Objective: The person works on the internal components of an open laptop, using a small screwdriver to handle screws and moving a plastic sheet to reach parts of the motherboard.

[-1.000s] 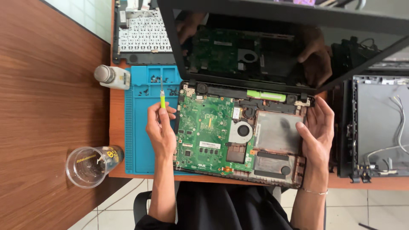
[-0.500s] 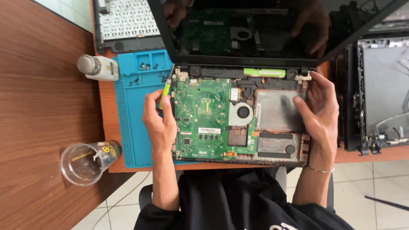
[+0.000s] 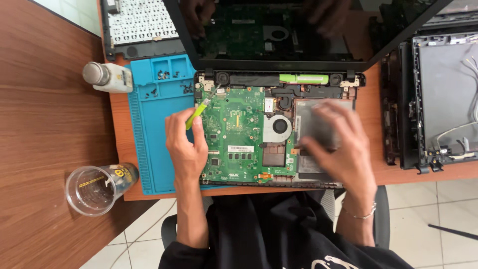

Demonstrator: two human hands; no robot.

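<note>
On the wooden desk [image 3: 50, 124], an opened laptop base [image 3: 274, 124] lies with its keyboard deck already removed; the bare green motherboard [image 3: 234, 132], round cooling fan [image 3: 278, 127] and grey metal drive bay [image 3: 318, 122] are exposed. The dark screen [image 3: 279, 30] stands open just behind the base. Left of the base lies a blue repair mat [image 3: 149, 144], with loose screws [image 3: 162, 74] collected in its rear trays. The detached keyboard [image 3: 142, 22] sits behind the mat. Right of the base, well apart, rests a second stripped laptop shell [image 3: 443, 94].

The right hand [image 3: 343, 144] is spread flat, fingers open, over the drive bay; it is motion-blurred, so whether it presses or hovers cannot be told. It grips nothing visible. The left hand [image 3: 185, 147] is closed around a green-handled screwdriver [image 3: 199, 112], its tip at the motherboard's rear left corner.

Judgement: disassembly is well advanced. Board, fan and drive bay remain seated.

A white bottle [image 3: 107, 77] and clear plastic cup [image 3: 97, 187] stand left of the mat.
</note>
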